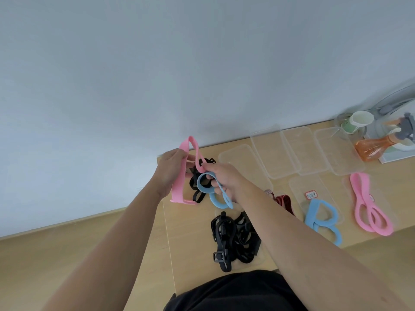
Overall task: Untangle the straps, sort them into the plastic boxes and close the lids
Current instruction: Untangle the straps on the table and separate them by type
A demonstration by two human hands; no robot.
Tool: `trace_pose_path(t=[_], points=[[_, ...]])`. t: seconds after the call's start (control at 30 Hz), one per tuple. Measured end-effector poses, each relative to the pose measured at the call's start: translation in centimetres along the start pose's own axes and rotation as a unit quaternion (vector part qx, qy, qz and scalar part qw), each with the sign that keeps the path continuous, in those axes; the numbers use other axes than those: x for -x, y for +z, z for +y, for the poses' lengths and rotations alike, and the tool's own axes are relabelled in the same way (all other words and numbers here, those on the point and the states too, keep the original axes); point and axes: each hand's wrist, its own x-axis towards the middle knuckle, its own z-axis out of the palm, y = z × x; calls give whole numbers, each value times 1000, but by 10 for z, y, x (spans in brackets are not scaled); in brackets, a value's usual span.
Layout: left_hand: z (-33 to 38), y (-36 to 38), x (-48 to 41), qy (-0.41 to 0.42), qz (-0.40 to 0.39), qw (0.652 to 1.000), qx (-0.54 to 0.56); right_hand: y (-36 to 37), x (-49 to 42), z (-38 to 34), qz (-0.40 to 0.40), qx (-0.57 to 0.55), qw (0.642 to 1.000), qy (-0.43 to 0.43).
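1. left hand (173,168): fingers curled round one leg of the pink flat fabric strap (179,187), gripping just below its top bend.
2. right hand (224,179): fingers pinch the other leg of that pink strap and carry the light-blue flat fabric strap (211,194) looped over them. Neither hand is free.
3. why (my read): the hands are held apart above the light wood worktop (190,234) to spread the pink loop and work it clear of the blue one and of the black webbing tangle (197,189) below.
4. pink strap: folded into an inverted V with its apex pointing up and far. The long leg runs near-vertical down the left side.
5. light-blue strap: two loops, long axis slanting down to the right.
6. near centre: pile of black buckled straps (224,234), apparently in a clear box, though its edges are faint.
7. right: red-and-black striped strap (284,199), partly hidden by the forearm. Then a second blue strap (314,212) in a clear plastic box (298,187), then sorted pink straps (359,191).
8. far edge: clear plastic lids (296,151) lying flat. Sorting looks mid-way, nothing closed yet.
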Motion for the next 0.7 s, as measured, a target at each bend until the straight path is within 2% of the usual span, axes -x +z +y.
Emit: trace_pose_path(t=[0.13, 0.27, 0.4, 0.53, 0.7], points=[[22, 0, 11, 46, 34, 998, -12, -5, 9, -2, 16, 44, 998, -48], [41, -3, 25, 122, 0, 992, 10, -16, 23, 1, -4, 85, 993, -81], [58, -5, 39, 187, -25, 981, -36, -27, 45, 0, -50, 50, 988, -134], [73, -7, 56, 227, 7, 972, -53, -33, 65, -5, -120, 42, 976, -175], [85, -1, 86, 258, 9, 959, -113, -39, 97, -14, -116, 65, 960, -246]])
